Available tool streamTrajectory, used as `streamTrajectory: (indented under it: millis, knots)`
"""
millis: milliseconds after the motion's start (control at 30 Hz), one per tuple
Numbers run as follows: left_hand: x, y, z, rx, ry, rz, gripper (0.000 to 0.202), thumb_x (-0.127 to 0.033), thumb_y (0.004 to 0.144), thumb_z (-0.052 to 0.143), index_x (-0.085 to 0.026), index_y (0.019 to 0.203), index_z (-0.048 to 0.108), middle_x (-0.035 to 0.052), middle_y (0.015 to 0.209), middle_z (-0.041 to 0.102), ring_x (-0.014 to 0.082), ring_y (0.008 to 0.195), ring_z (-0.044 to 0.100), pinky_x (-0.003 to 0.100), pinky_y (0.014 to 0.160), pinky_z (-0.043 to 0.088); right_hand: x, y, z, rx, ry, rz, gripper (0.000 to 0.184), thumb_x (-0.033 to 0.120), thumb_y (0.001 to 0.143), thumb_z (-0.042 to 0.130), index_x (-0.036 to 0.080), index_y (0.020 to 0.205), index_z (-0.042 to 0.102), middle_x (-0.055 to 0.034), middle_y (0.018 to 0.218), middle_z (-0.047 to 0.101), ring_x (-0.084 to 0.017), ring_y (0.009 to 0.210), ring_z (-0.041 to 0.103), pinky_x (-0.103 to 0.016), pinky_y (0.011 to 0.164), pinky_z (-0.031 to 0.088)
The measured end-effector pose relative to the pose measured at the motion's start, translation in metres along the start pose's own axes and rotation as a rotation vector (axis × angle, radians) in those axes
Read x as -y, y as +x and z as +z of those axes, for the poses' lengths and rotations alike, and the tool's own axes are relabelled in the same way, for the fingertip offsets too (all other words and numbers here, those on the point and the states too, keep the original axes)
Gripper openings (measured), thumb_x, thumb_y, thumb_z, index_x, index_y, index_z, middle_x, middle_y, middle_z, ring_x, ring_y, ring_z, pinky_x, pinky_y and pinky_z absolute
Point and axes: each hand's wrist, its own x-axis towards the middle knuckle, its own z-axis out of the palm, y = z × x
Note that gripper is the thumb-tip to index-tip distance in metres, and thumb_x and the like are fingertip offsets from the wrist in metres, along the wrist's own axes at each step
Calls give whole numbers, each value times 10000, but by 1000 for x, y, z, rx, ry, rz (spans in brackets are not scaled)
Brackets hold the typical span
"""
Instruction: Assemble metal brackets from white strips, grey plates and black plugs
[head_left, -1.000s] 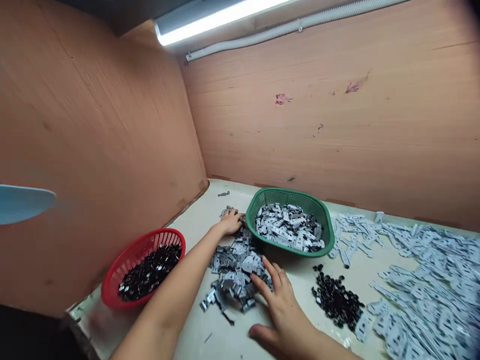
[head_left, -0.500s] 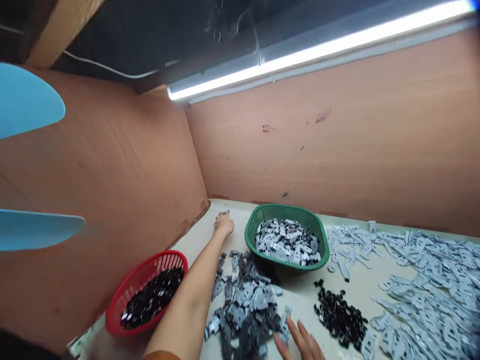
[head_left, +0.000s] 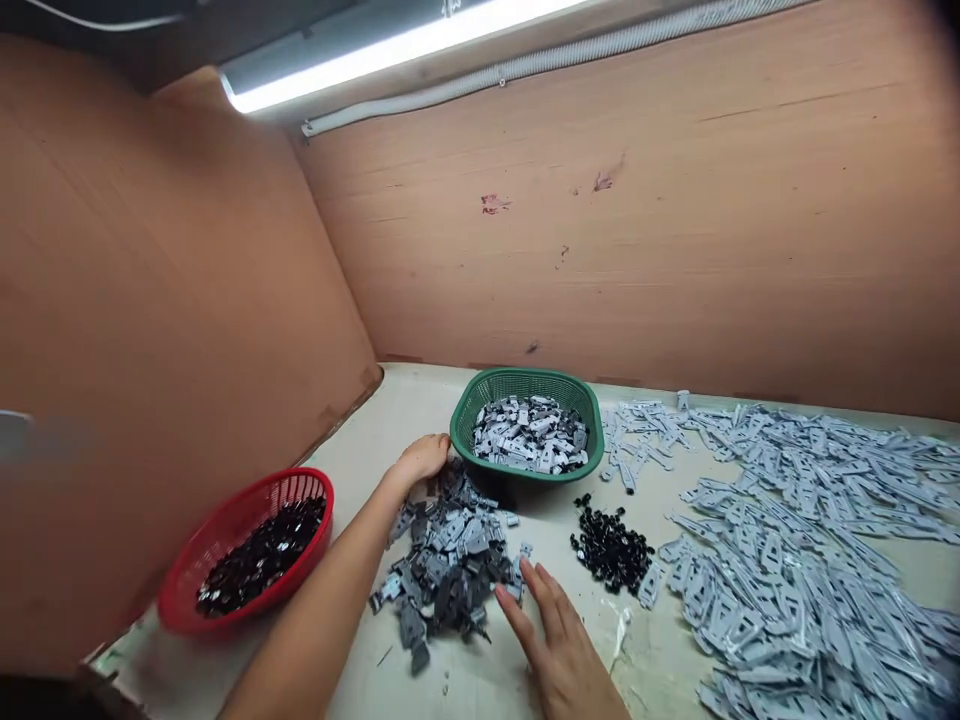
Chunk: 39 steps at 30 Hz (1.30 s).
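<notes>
My left hand (head_left: 424, 458) reaches to the left side of the green basket (head_left: 463, 462), at the back edge of a pile of small grey and dark hinge-like parts (head_left: 457, 565). Its fingertips point toward the basket and are mostly hidden, so their grip cannot be made out. Small light-grey and black pieces (head_left: 529, 435) fill the basket. At the pile's right front edge my right hand (head_left: 559, 640) is open, thumb and fingers apart, with nothing seen in it.
A red basket (head_left: 321, 535) of shiny black parts stands at the left. Small black pieces (head_left: 613, 548) lie right of the pile. Long grey flat parts (head_left: 810, 570) spread over the table's right side. Board walls (head_left: 637, 280) enclose the left and back.
My left hand has come from the bare table near the back corner to the green basket's left side. More of my right hand shows by the pile. The view has shifted.
</notes>
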Motion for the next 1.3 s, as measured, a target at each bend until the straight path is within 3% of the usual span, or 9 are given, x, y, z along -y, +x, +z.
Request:
streamTrajectory:
  millis: [200,367,500,633,733,833,900,1033,1300]
  knots:
    - [13,-149,7,-80,-7,-16,661,-559,859,348,-267,1430,186,96,1530,94,354,1382,47,533,1072,150,17,-10,-32,-34,135,78,934,390,678,676,287,1440,145,-57,1521,-53,-339,1374,39,-506,1073,232]
    - [43,-215,40,102,-41,-76,973,-608,695,555,-200,1447,93,188,1514,10,430,1354,16,609,1029,163,19,-10,-31,-71,175,80,966,407,647,705,295,1435,157,-65,1512,-38,-314,1375,45,-484,1081,220]
    - [19,-214,73,43,-86,253,949,-609,687,579,-247,1441,130,140,1520,-77,375,1372,-48,560,1075,109,18,-7,-30,-96,169,49,910,492,684,665,301,1431,182,-62,1510,-35,-312,1375,60,-467,1086,218]
    - [-8,-216,76,-5,-104,283,820,-612,747,505,-284,1428,187,120,1531,8,385,1374,-35,610,1052,107,17,-6,-30,-134,181,53,847,506,731,617,300,1430,185,-69,1503,4,-301,1373,92,-461,1078,244]
    - [16,-223,51,-378,-23,96,697,-530,804,483,-259,1407,263,109,1534,18,363,1381,-32,607,1058,72,17,-7,-28,-146,165,91,853,489,729,624,327,1429,166,-54,1503,-15,-314,1372,91,-476,1064,267]
    - [83,-230,18,-749,26,-336,778,-522,758,554,-158,1391,286,182,1515,-45,454,1348,-63,683,1001,97,17,-9,-25,-150,136,97,835,457,738,622,359,1424,156,-31,1501,-9,-313,1368,109,-470,1059,281]
    - [133,-234,4,-717,2,-404,668,-499,696,631,-196,1268,466,162,1510,25,497,1331,25,701,967,179,17,-9,-23,-154,127,91,823,449,749,613,372,1421,145,-25,1497,16,-307,1363,133,-465,1060,284]
    - [184,-231,11,-607,-192,-56,149,-284,781,557,-203,864,651,90,1413,310,316,1266,384,459,1012,371,17,-10,-20,-150,137,99,798,467,773,580,380,1421,123,-32,1494,38,-316,1351,173,-480,1042,310]
    - [136,-150,24,-617,-216,85,137,-191,809,496,-177,814,632,111,1323,428,296,1187,461,487,978,398,18,-11,-23,-115,136,115,813,404,756,610,338,1427,154,-50,1500,22,-323,1358,161,-489,1047,301]
